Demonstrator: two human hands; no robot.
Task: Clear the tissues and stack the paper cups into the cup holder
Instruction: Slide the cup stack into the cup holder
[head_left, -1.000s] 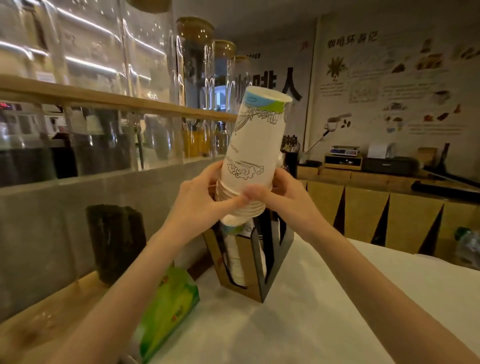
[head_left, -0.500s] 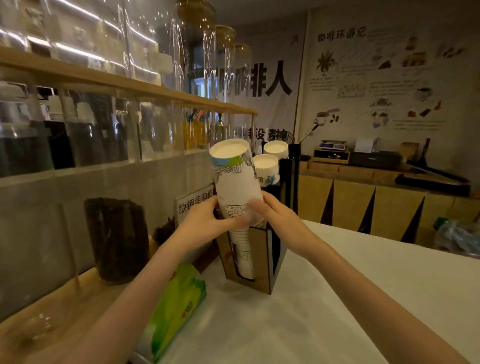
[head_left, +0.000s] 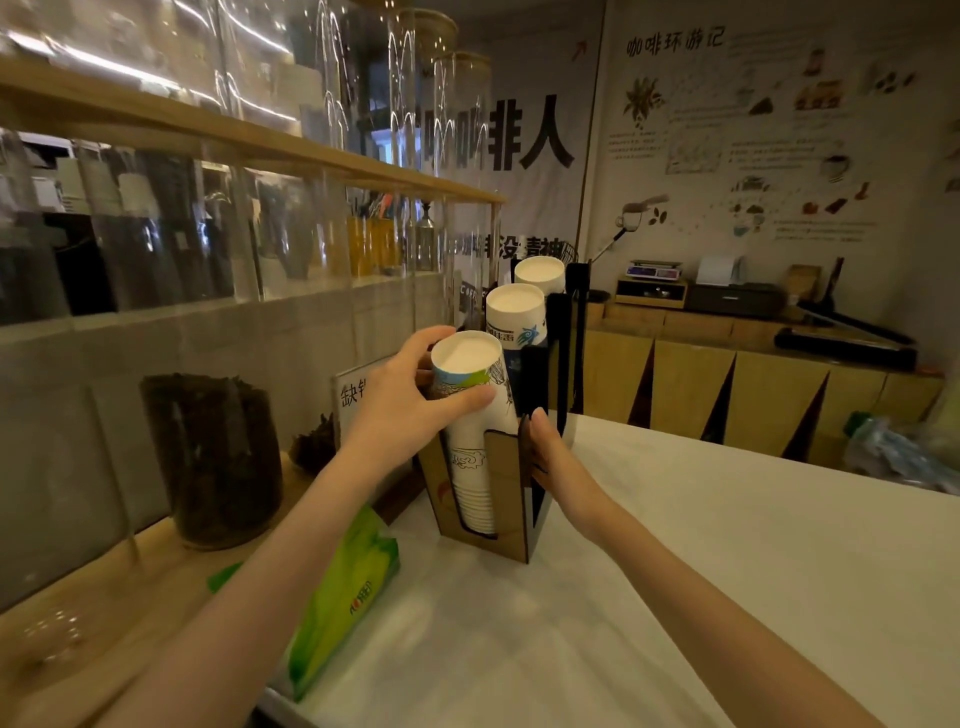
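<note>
A stack of white printed paper cups (head_left: 474, 415) stands upside down in the nearest slot of the brown and black cup holder (head_left: 506, 499) on the white counter. My left hand (head_left: 410, 400) is wrapped around the top cup of that stack. My right hand (head_left: 545, 452) rests against the holder's right side wall, fingers on its edge. Two more cup stacks (head_left: 514, 317) fill the slots behind. A green tissue pack (head_left: 343, 597) lies at the counter's left edge, below my left forearm.
A dark jar (head_left: 213, 457) and a small white sign (head_left: 348, 389) stand on the wooden ledge to the left, behind a glass partition (head_left: 208, 234). The white counter (head_left: 675, 597) stretches to the right. A plastic bottle (head_left: 893, 447) lies at its far right.
The cup stack has gone down into the holder's front slot. My right hand left the stack and moved to the holder's side. The view dropped and shifted closer.
</note>
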